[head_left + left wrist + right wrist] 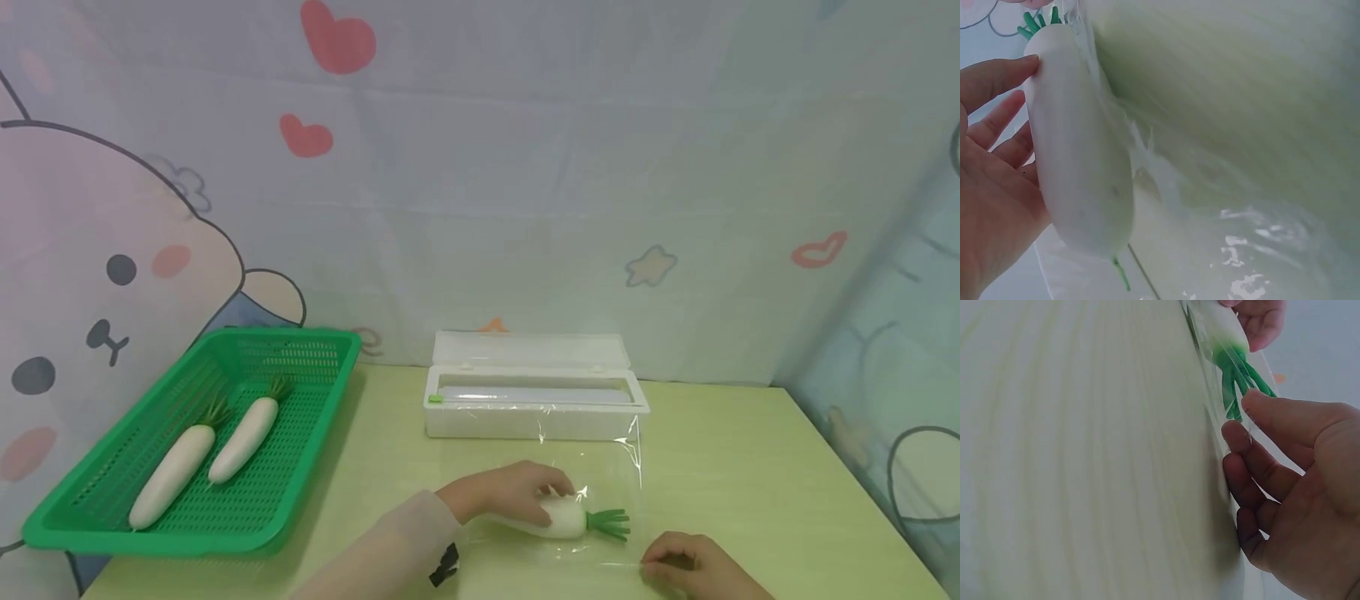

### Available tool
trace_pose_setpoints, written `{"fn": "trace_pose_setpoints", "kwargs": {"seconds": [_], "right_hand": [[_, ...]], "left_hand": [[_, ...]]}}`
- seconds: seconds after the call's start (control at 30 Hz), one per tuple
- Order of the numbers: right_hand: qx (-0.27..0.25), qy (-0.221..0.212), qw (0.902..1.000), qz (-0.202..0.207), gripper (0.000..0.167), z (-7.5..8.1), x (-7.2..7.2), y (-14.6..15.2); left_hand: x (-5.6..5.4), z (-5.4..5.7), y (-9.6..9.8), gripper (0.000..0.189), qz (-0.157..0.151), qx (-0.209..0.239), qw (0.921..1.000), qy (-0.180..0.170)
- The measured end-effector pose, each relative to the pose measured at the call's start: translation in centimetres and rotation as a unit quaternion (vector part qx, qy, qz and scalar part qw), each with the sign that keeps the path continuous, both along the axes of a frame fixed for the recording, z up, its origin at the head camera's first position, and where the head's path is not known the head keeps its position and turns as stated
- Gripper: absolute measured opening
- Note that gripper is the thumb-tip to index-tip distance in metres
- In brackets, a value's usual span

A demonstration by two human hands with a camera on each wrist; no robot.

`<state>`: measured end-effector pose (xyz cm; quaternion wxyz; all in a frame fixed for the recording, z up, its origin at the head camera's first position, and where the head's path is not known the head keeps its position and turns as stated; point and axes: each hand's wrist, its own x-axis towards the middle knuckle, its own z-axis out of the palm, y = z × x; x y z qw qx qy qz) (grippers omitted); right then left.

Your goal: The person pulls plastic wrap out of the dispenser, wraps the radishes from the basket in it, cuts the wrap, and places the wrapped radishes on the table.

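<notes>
Pinching film edge (640, 479), seemingly: right hand (697, 568), near radish (564, 518).

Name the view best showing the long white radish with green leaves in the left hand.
Left wrist view: the white radish shows close up and nearly whole. The head view has the left hand covering part; the right wrist view shows only the leafy end.

Head view: looks forward and down from your head, over the pale yellow-green table (757, 475) to the cartoon-printed cloth backdrop (517, 200); farthest and widest.
Left wrist view: sits close to your left hand (1000, 187), facing its palm side.
Right wrist view: sits close to your right hand (1310, 503), facing its palm side.
Shared by all three: the smooth white radish with green stalks (1079, 144).
</notes>
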<state>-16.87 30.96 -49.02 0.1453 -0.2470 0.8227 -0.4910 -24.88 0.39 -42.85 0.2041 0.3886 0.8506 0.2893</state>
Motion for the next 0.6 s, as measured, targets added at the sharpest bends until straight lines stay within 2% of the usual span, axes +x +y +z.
{"fn": "trace_pose_setpoints", "kwargs": {"seconds": [0.23,0.43,0.6], "right_hand": [[-0.016,0.028,0.9995,0.009,0.013,0.1,-0.1,0.1],[-0.022,-0.014,0.9995,-0.017,0.018,0.4,0.1,-0.1],[-0.032,-0.009,0.9993,-0.016,0.017,0.3,0.1,0.0]], "left_hand": [[-0.1,-0.2,-1.0,0.045,0.009,0.016,0.9998,-0.004],[0.0,-0.2,-2.4,0.046,0.051,0.028,0.9982,-0.012],[0.0,-0.3,-4.7,0.044,0.074,0.061,0.9953,0.004]]}}
